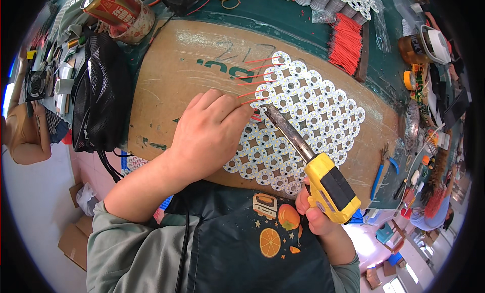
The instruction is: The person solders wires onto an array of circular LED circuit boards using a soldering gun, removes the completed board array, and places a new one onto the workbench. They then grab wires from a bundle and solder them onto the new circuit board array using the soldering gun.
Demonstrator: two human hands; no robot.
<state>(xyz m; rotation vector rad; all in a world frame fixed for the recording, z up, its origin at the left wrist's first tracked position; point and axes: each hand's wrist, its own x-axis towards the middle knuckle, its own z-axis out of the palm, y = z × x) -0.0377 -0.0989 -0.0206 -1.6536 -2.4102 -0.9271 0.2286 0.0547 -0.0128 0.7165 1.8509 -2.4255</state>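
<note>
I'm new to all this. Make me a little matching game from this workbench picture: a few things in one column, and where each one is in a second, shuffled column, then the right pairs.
Things:
1. soldering gun
2. bundle of red wires
3. black mesh bag
4. panel of round white boards

Places:
A. left of the cardboard sheet
B. lying on the cardboard sheet
C. in the right hand
D. beyond the cardboard's far right corner

Pairs: 1-C, 2-D, 3-A, 4-B

The left hand holds a thin red wire at the panel, near the gun's tip.
</note>
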